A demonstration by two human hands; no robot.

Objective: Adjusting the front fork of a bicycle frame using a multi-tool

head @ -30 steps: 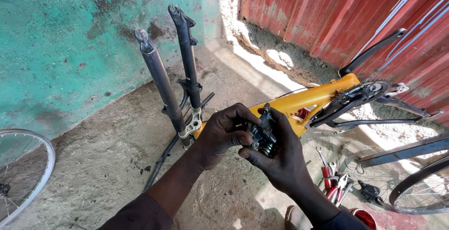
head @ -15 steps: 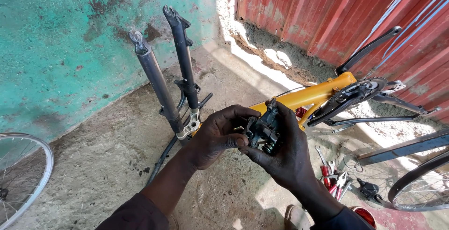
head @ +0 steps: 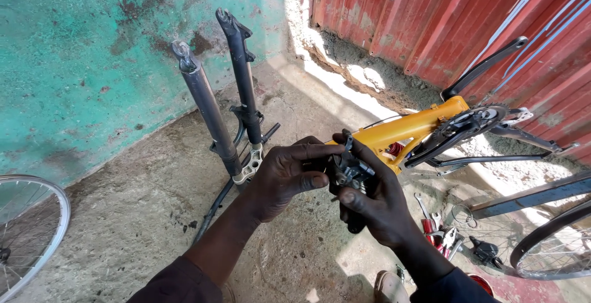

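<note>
Both my hands meet at the middle of the view around a small dark metal bicycle part (head: 351,172). My right hand (head: 375,201) cups it from below and behind. My left hand (head: 286,177) pinches its left side with thumb and fingers. Just behind them lies an upside-down yellow bicycle frame (head: 409,129) with its black crank and chainring (head: 462,125). The frame's black suspension fork (head: 225,103) points up to the left of my hands.
A turquoise wall is at the left and a red corrugated metal wall at the right. A bare wheel rim (head: 28,229) lies at lower left, another wheel (head: 554,241) at lower right. Several hand tools (head: 440,229) lie on the concrete floor under my right wrist.
My hands have kept hold of the dark part and turned it slightly; the right fingers have wrapped further around it. The view has shifted a little.
</note>
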